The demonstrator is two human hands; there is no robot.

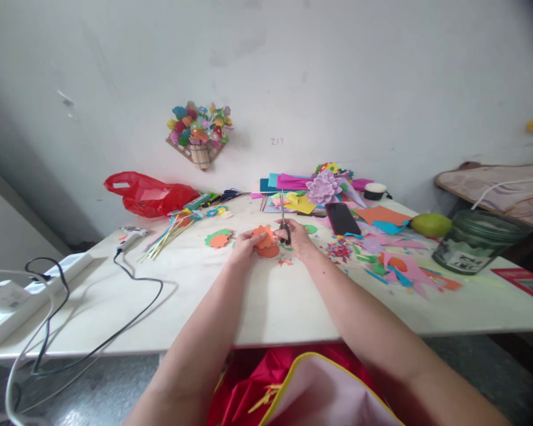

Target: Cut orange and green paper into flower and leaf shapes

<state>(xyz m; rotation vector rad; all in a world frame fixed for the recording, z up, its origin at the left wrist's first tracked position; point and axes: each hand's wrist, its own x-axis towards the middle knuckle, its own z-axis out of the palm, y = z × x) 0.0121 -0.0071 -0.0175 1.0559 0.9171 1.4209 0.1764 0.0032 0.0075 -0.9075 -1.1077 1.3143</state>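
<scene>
Pinched in my left hand (245, 245) is an orange scalloped paper flower (263, 236), held up over the table. My right hand (296, 238) grips a pair of scissors (285, 228) by the dark handles, blades pointing up and away from me, just right of the flower. Below the flower lies an orange round piece (269, 251). To the left rest a cut orange flower (219, 241) and green scalloped pieces partly beneath it. A green disc (311, 229) lies just beyond my right hand, and small coloured scraps (339, 251) are heaped to its right.
A glue gun (132, 238) with a trailing cable and a power strip (71, 272) are at left, near a red plastic bag (153, 194). A phone (342, 219), coloured offcuts (404, 269), a yellow-green fruit (430, 225) and a glass jar (475, 242) stand or lie at right.
</scene>
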